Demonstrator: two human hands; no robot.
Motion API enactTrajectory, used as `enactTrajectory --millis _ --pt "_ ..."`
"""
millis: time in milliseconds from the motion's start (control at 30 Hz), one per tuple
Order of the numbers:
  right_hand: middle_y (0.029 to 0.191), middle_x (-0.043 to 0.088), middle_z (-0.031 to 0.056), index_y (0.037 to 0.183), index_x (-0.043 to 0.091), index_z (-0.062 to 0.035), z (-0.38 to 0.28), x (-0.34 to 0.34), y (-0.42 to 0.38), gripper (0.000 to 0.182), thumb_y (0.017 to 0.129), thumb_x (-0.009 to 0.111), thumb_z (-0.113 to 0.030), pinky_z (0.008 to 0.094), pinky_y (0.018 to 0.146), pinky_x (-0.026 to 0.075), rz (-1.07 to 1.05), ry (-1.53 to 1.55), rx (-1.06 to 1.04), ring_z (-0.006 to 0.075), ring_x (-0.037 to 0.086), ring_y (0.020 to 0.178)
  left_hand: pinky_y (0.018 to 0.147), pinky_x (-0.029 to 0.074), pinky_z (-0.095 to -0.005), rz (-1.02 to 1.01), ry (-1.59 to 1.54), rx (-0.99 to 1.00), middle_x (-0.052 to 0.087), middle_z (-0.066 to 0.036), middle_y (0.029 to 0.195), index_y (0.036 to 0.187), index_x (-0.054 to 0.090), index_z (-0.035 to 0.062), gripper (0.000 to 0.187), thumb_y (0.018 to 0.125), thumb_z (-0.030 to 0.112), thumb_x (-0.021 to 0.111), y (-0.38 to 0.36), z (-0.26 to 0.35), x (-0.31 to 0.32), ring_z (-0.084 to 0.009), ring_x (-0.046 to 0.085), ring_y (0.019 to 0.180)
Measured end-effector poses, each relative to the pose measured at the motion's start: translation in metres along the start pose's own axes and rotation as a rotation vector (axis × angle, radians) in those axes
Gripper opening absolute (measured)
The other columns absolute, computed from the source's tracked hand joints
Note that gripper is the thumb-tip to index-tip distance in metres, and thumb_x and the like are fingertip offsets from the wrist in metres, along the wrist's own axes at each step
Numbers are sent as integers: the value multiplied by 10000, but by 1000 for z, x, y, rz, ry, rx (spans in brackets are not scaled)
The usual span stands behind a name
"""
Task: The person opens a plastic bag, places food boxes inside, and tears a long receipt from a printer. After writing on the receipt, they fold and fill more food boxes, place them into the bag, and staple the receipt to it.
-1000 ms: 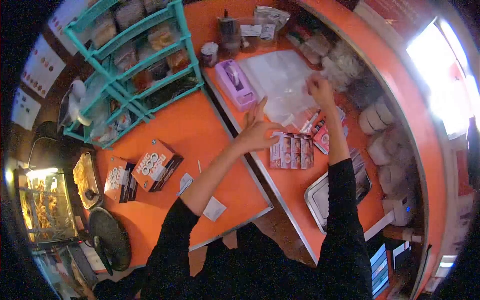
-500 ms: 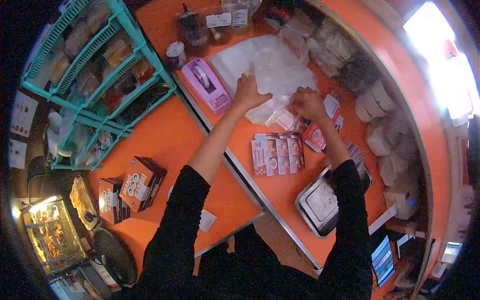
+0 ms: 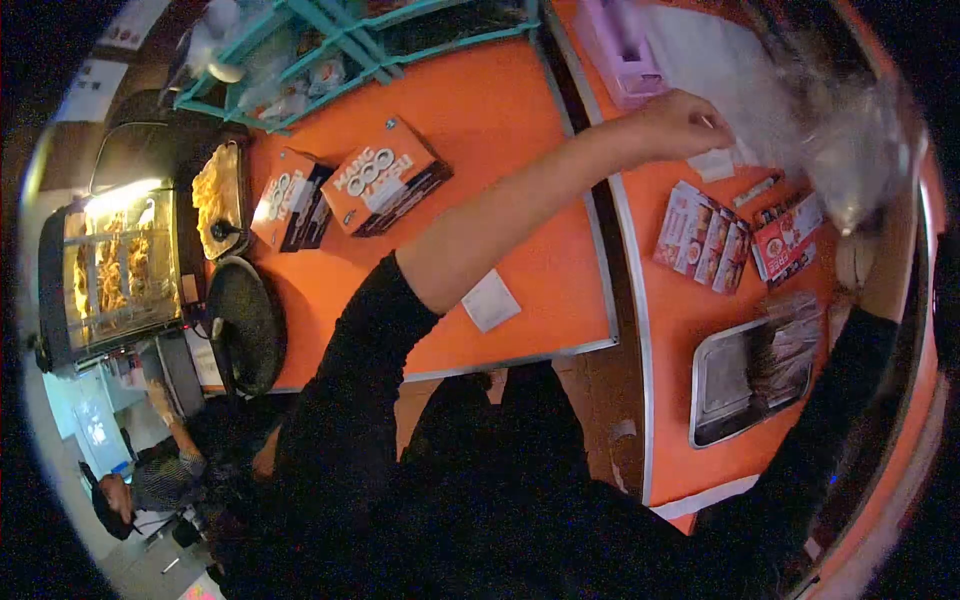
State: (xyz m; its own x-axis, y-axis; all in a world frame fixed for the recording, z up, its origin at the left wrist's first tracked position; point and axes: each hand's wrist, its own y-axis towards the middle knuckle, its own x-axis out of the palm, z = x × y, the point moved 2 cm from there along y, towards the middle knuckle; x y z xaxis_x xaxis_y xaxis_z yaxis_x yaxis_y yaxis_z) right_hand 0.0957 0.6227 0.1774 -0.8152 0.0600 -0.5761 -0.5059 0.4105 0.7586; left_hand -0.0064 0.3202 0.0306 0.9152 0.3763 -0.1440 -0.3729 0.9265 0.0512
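Note:
My left hand (image 3: pixel 685 125) reaches over the counter near the purple tape dispenser (image 3: pixel 625 60), its fingers curled into a pinch. A small whitish bit shows at the fingertips, too small to name. At the right, a blurred, crumpled clear plastic bag (image 3: pixel 852 150) narrows down to my right hand (image 3: pixel 862 245), which appears closed on it; its fingers are mostly hidden. Flat translucent plastic bags (image 3: pixel 700 60) lie beyond my left hand. Between the hands and my body are printed food leaflets (image 3: pixel 703 238) and red cards (image 3: pixel 785 240).
A metal tray (image 3: pixel 725 375) with clear plastic in it sits at the right. Two printed boxes (image 3: pixel 385 175) stand on the left counter by a paper slip (image 3: pixel 490 300). Beyond are a teal rack (image 3: pixel 390 65), a lit food warmer (image 3: pixel 120 260) and another person (image 3: pixel 165 480).
My view has swung left and down. My right hand has moved away from my left, with a clear plastic bag lifted beside it. My left hand has gone from spread to pinched.

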Motion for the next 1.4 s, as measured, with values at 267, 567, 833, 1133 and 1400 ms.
enactTrajectory --millis 267,567,833,1133,1400 --pt "980 603 198 1104 506 -26 -309 -120 -96 228 975 442 -202 412 789 455 30 79 6 336 610 891 1097 278 -340 -495 -307 241 313 -129 1459 1456 229 73 823 871 526 589 -183 93 40 -234 294 1349" --pt "814 557 205 1029 450 -27 -529 -126 -332 115 941 483 -93 410 653 464 -642 1163 -19 397 576 724 964 392 -403 495 -1034 91 414 -158 1319 1370 329 49 628 942 501 411 -453 74 -10 -254 435 1184" --pt "887 542 132 1027 519 14 -575 -81 -455 169 918 510 -115 363 677 440 -445 1252 429 251 539 768 1024 365 -369 577 -1056 362 429 -172 1371 1436 289 20 552 990 343 320 -589 139 23 -251 418 1260" --pt "1120 505 204 1178 517 -24 -685 -114 -583 392 807 584 -133 454 1061 288 -789 1191 15 338 437 1171 967 425 -426 1366 -904 -59 546 -151 1229 1304 458 48 515 969 431 378 -729 16 30 -269 555 1076" --pt "1033 557 170 1197 486 15 -641 -92 -486 400 924 531 -274 356 913 449 -585 1151 -27 258 550 1014 791 514 -329 1493 -653 0 584 -114 1079 1228 498 12 453 969 383 477 -685 78 52 -211 590 973"
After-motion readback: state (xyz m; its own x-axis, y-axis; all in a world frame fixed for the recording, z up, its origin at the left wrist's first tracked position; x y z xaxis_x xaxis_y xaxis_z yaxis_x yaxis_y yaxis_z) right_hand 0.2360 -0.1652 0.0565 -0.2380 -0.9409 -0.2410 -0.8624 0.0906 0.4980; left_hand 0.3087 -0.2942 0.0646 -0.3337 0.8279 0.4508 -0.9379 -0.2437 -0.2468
